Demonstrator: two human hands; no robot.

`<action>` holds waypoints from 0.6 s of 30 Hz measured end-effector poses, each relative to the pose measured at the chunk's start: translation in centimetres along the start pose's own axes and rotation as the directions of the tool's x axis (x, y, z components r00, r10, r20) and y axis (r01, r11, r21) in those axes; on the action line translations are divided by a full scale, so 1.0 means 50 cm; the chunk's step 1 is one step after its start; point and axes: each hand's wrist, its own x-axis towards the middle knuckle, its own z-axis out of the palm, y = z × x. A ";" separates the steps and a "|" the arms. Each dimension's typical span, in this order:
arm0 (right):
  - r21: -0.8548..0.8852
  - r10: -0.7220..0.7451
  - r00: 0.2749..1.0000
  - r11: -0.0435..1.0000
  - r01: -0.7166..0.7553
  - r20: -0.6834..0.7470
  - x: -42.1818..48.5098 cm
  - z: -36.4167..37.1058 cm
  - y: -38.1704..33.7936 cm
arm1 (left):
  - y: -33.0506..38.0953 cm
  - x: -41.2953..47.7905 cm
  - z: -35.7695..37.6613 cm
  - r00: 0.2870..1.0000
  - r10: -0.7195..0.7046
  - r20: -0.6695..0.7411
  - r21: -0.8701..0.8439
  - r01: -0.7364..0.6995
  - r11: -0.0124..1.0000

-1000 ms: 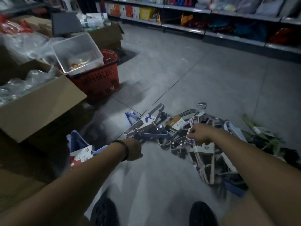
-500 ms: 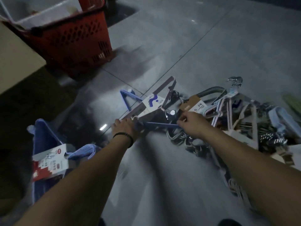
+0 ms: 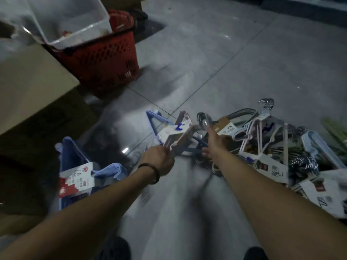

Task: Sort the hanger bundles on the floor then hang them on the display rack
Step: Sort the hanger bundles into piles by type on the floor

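Both arms reach forward over the grey tiled floor (image 3: 225, 62). The left hand (image 3: 159, 160), a black bracelet (image 3: 150, 172) on its wrist, has its fingers curled round the near end of a labelled hanger bundle (image 3: 176, 134). This is a tilted stack in a white card sleeve with blue marks, lying just past the middle of the view, at about twelve o'clock from the hand.

The right hand (image 3: 216, 143) is just beside that bundle, at its three o'clock, and reaches up toward a cluster of metal hooks (image 3: 204, 119). Motion blur hides the fingers, so I cannot tell whether they grip anything or only touch.

A pile of hanger bundles (image 3: 270, 166) spreads from the right hand out to three o'clock in the view — white, pale blue and dark ones, several with printed cards, overlapping one another. A separate blue hanger bundle (image 3: 78, 177) with a red-and-white card lies apart at eight o'clock, left of the left forearm.

At eleven o'clock stands a red shopping basket (image 3: 105, 61) with a clear plastic bin (image 3: 71, 19) resting tilted in its top. A cardboard box (image 3: 28, 87) fills the nine o'clock side, just beside the basket. Dark shoes (image 3: 116, 248) show at six o'clock.
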 end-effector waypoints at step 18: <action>-0.241 -0.176 0.865 0.917 0.317 0.470 -0.293 0.031 0.186 | -0.175 -0.423 0.172 0.890 -0.448 0.079 -0.530 0.418 0.738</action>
